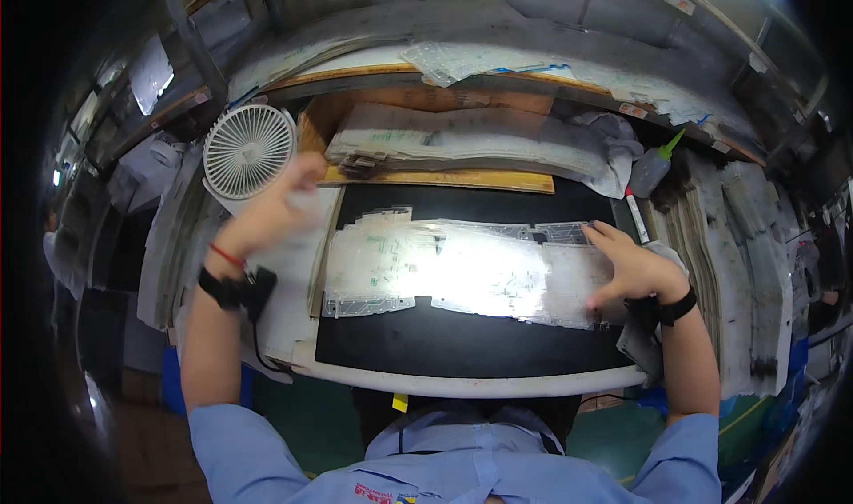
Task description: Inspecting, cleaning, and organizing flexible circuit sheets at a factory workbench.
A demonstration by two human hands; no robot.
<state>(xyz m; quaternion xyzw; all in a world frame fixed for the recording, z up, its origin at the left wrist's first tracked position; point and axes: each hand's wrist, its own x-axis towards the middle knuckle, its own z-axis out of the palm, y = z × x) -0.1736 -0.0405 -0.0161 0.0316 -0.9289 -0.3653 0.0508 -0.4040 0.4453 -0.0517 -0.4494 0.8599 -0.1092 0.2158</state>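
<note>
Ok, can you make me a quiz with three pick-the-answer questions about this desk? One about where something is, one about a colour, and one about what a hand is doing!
1. Where is the small white fan?
A. At the far left of the desk
B. At the near right of the desk
C. On the clear sheet

2. What colour is the mat under the clear plastic sheet?
A. Yellow
B. Black
C. Red

3. What is the right hand doing?
A. Holding the green-tipped bottle
B. Hanging off the desk
C. Pressing flat on the sheet

Answers:
1 A, the fan stands beyond the blurred left hand.
2 B, dark mat shows all around the sheet.
3 C, its fingers are spread on the sheet's right end.
</note>
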